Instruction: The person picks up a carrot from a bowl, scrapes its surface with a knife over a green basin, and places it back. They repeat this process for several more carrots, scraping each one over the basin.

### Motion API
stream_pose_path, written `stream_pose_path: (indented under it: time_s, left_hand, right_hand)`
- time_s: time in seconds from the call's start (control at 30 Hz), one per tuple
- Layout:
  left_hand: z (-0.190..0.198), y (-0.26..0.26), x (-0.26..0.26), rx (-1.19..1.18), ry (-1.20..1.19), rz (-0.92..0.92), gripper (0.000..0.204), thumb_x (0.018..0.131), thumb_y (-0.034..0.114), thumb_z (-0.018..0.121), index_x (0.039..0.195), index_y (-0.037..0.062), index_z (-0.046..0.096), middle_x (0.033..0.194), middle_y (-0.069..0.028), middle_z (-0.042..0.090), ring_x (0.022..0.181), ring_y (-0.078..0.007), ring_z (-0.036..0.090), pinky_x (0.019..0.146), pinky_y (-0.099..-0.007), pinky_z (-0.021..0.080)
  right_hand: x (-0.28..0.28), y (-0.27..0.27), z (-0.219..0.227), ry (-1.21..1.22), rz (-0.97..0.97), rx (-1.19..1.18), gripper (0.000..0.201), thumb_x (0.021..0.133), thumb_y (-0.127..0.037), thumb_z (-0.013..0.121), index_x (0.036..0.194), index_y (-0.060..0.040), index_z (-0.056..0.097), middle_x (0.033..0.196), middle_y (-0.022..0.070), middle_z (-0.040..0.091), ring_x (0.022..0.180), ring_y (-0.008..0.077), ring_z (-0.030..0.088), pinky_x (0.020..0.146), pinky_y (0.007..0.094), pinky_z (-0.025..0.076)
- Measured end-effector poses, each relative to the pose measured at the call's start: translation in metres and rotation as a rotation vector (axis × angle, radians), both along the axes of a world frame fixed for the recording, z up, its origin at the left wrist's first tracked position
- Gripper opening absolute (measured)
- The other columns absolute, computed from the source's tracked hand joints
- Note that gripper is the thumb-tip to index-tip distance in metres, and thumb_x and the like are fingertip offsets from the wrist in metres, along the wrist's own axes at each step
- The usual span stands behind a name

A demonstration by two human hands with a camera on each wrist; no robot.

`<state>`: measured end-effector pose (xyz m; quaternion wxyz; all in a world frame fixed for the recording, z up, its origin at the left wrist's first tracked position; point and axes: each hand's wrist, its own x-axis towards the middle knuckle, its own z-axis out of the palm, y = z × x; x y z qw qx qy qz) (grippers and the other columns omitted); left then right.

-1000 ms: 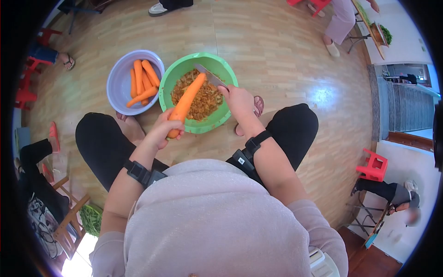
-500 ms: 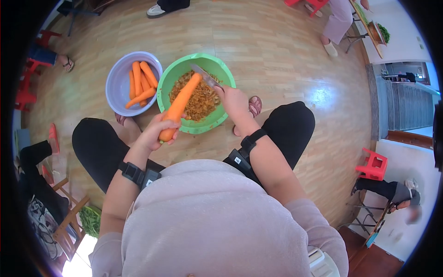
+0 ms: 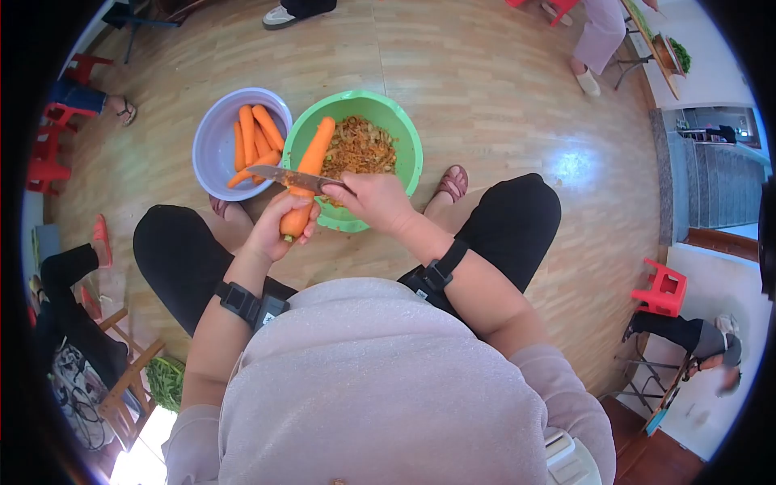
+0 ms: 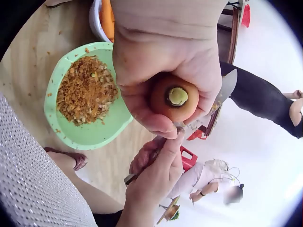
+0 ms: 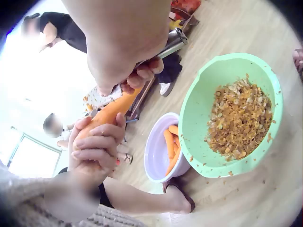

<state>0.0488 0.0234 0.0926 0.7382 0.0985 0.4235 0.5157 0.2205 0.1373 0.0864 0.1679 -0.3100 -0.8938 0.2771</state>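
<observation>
My left hand (image 3: 279, 226) grips a large carrot (image 3: 316, 148) round its thick stem end, and the narrow end points away over the green basin (image 3: 415, 153). In the left wrist view the stem end (image 4: 178, 96) faces the camera inside the curled fingers. My right hand (image 3: 378, 202) holds a knife (image 3: 295, 177) by its handle. Its blade lies across the carrot just above my left fingers, tip pointing left. In the right wrist view the metal handle end (image 5: 177, 40) sticks out behind my right hand. Brown and orange peelings (image 3: 364, 145) cover the basin's bottom.
A lilac basin (image 3: 202, 153) with several carrots (image 3: 248, 133) stands on the floor left of the green one. My knees and sandalled feet flank the basins. Red stools (image 3: 661, 288) and other people are around the room's edges. Scraps dot the floor near the green basin.
The knife has come from the carrot's far, narrow end back toward my left hand, its blade now pointing left across the carrot. The carrot has turned to point more steeply away from me.
</observation>
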Motion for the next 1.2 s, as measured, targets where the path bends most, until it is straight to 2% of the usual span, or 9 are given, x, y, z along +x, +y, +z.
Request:
stream_pose_path:
  time_s: [0.17,0.23,0.4,0.47,0.57,0.7,0.77,0.9,1.2]
  left_hand:
    - [-0.002,0.004,0.001,-0.008,-0.014,-0.044,0.035,0.084,0.021,0.054,0.112,0.0008,0.046,0.077,-0.0069,0.051,0.055,-0.0133,0.051,0.04,-0.0235,0.038]
    - [-0.003,0.002,-0.001,-0.026,-0.025,-0.045,0.035,0.084,0.02,0.054,0.112,0.0006,0.046,0.077,-0.0071,0.051,0.055,-0.0134,0.052,0.04,-0.0234,0.038]
    - [0.002,0.003,0.001,0.001,0.01,-0.065,0.035,0.084,0.02,0.054,0.111,-0.0002,0.045,0.077,-0.007,0.05,0.053,-0.0127,0.05,0.039,-0.0228,0.037]
    - [0.001,0.003,0.002,0.01,-0.017,-0.047,0.034,0.084,0.018,0.055,0.111,0.0002,0.046,0.077,-0.007,0.052,0.055,-0.014,0.052,0.04,-0.0236,0.038]
    - [-0.004,0.002,0.003,-0.018,0.048,0.015,0.032,0.082,0.017,0.057,0.108,0.0012,0.046,0.078,-0.0072,0.053,0.056,-0.0142,0.053,0.04,-0.0242,0.039]
    - [-0.006,0.001,0.003,-0.026,0.139,-0.037,0.034,0.08,0.014,0.06,0.109,0.0028,0.045,0.079,-0.0066,0.054,0.055,-0.0137,0.054,0.04,-0.0243,0.038]
    - [-0.002,0.0,0.003,-0.027,0.194,-0.026,0.036,0.08,0.013,0.06,0.111,0.0028,0.046,0.079,-0.0061,0.053,0.054,-0.013,0.053,0.039,-0.0237,0.037]
    - [0.0,-0.001,0.005,-0.056,0.237,-0.175,0.038,0.079,0.014,0.061,0.112,0.0031,0.046,0.079,-0.0049,0.054,0.052,-0.0131,0.053,0.04,-0.0237,0.038]
    - [-0.008,0.002,0.004,-0.124,0.292,-0.156,0.041,0.078,0.011,0.063,0.113,0.0053,0.042,0.075,-0.0066,0.053,0.054,-0.0149,0.056,0.041,-0.0257,0.041]
  right_hand:
    - [0.003,0.008,-0.013,0.013,0.004,0.089,0.045,0.086,-0.05,0.053,0.066,-0.0102,0.058,0.057,0.0113,0.059,0.051,0.0297,0.06,0.046,0.0401,0.047]
    - [0.009,0.021,-0.016,-0.099,-0.174,0.08,0.045,0.086,-0.051,0.053,0.067,-0.0103,0.06,0.057,0.0113,0.06,0.053,0.0302,0.061,0.046,0.0412,0.047]
    - [0.011,0.027,-0.008,-0.13,-0.229,0.042,0.045,0.088,-0.05,0.051,0.069,-0.0096,0.061,0.057,0.0123,0.059,0.054,0.0324,0.061,0.048,0.0422,0.048]
    - [0.009,0.016,-0.003,0.002,-0.069,-0.022,0.046,0.089,-0.049,0.05,0.068,-0.0094,0.06,0.057,0.0127,0.059,0.054,0.0322,0.061,0.048,0.0423,0.047]
    - [0.006,0.001,0.012,-0.077,0.076,-0.042,0.047,0.088,-0.051,0.05,0.067,-0.0096,0.059,0.057,0.0129,0.059,0.054,0.0315,0.061,0.047,0.0419,0.047]
    - [0.006,0.007,0.01,-0.112,0.096,0.038,0.047,0.087,-0.052,0.051,0.069,-0.01,0.061,0.056,0.0124,0.059,0.053,0.0301,0.061,0.047,0.0414,0.047]
    - [0.006,0.013,0.005,-0.105,0.0,0.059,0.048,0.086,-0.054,0.051,0.07,-0.0101,0.063,0.056,0.0119,0.059,0.054,0.0295,0.062,0.047,0.0408,0.048]
    - [0.011,0.029,0.0,-0.196,-0.145,0.095,0.048,0.086,-0.054,0.05,0.071,-0.0107,0.064,0.056,0.0117,0.06,0.055,0.0293,0.063,0.048,0.0411,0.048]
    - [0.005,0.003,0.014,-0.182,0.067,-0.027,0.051,0.087,-0.054,0.049,0.066,-0.0083,0.062,0.056,0.0133,0.059,0.054,0.0317,0.061,0.048,0.0422,0.048]
